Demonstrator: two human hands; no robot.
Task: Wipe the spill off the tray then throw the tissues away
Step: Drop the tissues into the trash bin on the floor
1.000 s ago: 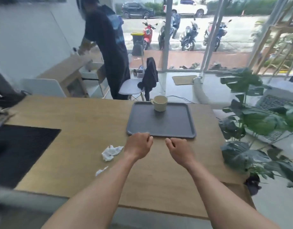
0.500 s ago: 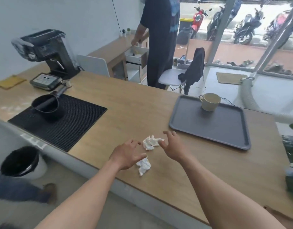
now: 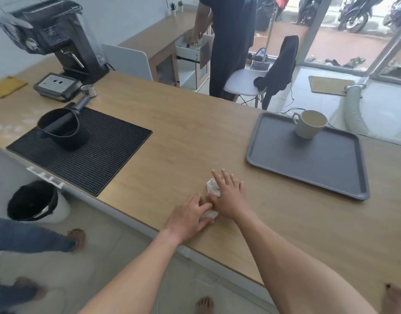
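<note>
left hand [image 3: 190, 217]: flat on the counter near its front edge, fingers loosely curled over the nearer tissue [image 3: 209, 214]. Touching it, no closed pinch visible.
right hand [image 3: 229, 196]: fingers spread wide, palm down on the farther tissue [image 3: 212, 188]. Covering it, not gripping.
tissues: two crumpled white wads, close together on the wooden counter [image 3: 172, 143], well apart from the tray.
step: gathering the wads, judging by both hands on them. Wiping looks done.
next move: close the fingers, bunch both wads into one hand, lift, carry left and down to the bin.
bin [image 3: 34, 201]: black-lined, on the floor below the counter's left side, mouth open.
tray [image 3: 308, 168]: grey, right of the hands, surface looks dry; can't rule out a thin film.
cup [image 3: 310, 123]: beige, upright on the tray's far edge.
far: a person stands by a desk beyond the counter.
</note>
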